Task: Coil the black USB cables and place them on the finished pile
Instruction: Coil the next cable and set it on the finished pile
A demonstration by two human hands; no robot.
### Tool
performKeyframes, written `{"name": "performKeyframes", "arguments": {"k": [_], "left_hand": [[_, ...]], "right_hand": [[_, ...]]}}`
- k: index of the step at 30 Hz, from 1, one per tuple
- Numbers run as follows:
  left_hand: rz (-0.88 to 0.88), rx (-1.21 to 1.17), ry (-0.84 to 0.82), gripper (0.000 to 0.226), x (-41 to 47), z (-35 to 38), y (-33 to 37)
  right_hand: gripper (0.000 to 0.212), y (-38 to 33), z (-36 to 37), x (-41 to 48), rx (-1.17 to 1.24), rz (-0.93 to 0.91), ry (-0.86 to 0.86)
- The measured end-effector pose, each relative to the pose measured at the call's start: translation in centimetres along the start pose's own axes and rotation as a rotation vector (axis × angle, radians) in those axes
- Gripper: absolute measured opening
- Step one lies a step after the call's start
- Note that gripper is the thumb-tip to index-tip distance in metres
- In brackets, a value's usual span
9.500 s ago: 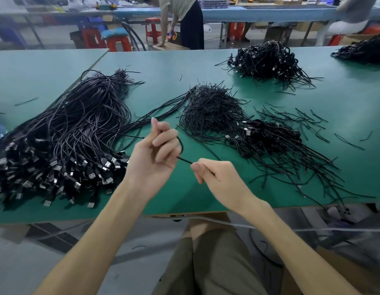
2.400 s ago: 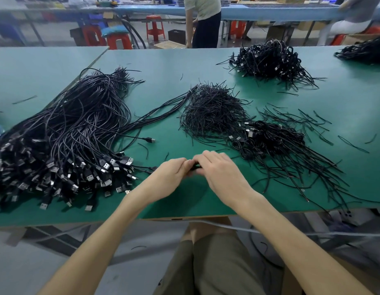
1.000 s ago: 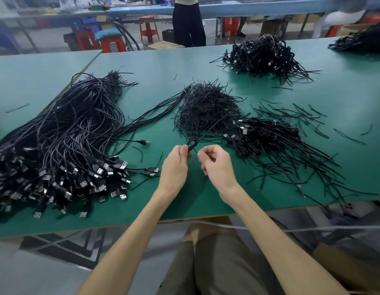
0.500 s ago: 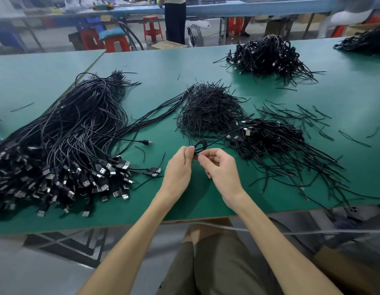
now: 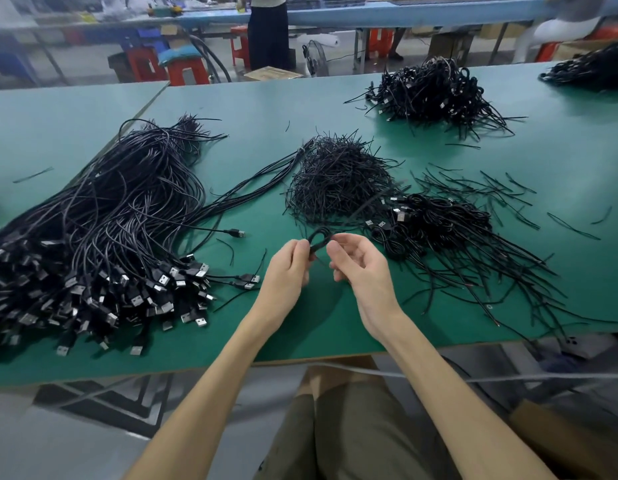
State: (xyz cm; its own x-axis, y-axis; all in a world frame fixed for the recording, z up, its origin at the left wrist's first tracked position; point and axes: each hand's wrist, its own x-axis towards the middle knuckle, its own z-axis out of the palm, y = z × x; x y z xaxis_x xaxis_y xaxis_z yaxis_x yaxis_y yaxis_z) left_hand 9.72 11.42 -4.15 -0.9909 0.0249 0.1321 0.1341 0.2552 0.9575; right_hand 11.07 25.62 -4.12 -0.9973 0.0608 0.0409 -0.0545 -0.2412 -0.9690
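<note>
One green table is carrying everything: a huge bundle of uncoiled black USB cables is sprawling at the left, and the finished pile is lying just right of the hands. Above the near edge, the left hand is pinching a small coiled cable. The right hand is curling loosely just beside it, and I cannot tell whether it is touching.
</note>
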Motion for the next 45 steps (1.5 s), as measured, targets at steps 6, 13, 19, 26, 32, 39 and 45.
{"name": "performKeyframes", "arguments": {"k": [6, 13, 19, 26, 32, 39, 45], "left_hand": [[0.012, -0.019, -0.208, 0.037, -0.3, -0.4, 0.7], [-0.077, -0.157, -0.233, 0.034, -0.4, -1.2, 0.7], [-0.121, -0.302, -0.164, 0.041, -0.4, -1.1, 1.0], [-0.120, -0.251, -0.170, 0.041, -0.4, -0.8, 0.7], [-0.072, -0.159, -0.127, 0.044, -0.6, -0.6, 0.6], [-0.050, -0.130, -0.087, 0.060, -0.7, -0.6, 0.9], [-0.046, -0.137, -0.053, 0.060, -0.7, -0.8, 1.0]], "right_hand": [[0.044, -0.5, -0.7, 0.2, 0.005, -0.005, -0.193], [0.042, -0.5, -0.5, 0.0, -0.130, 0.013, -0.289], [0.031, -0.1, -0.7, 0.1, -0.282, -0.066, -0.186], [0.020, 0.3, -0.5, 0.1, -0.242, -0.079, -0.156], [0.015, 0.2, -0.2, 0.0, -0.268, -0.057, -0.157], [0.016, 0.0, 0.4, -0.4, -0.538, -0.123, -0.188], [0.029, -0.2, 1.0, -0.7, -0.652, -0.284, -0.210]]}}
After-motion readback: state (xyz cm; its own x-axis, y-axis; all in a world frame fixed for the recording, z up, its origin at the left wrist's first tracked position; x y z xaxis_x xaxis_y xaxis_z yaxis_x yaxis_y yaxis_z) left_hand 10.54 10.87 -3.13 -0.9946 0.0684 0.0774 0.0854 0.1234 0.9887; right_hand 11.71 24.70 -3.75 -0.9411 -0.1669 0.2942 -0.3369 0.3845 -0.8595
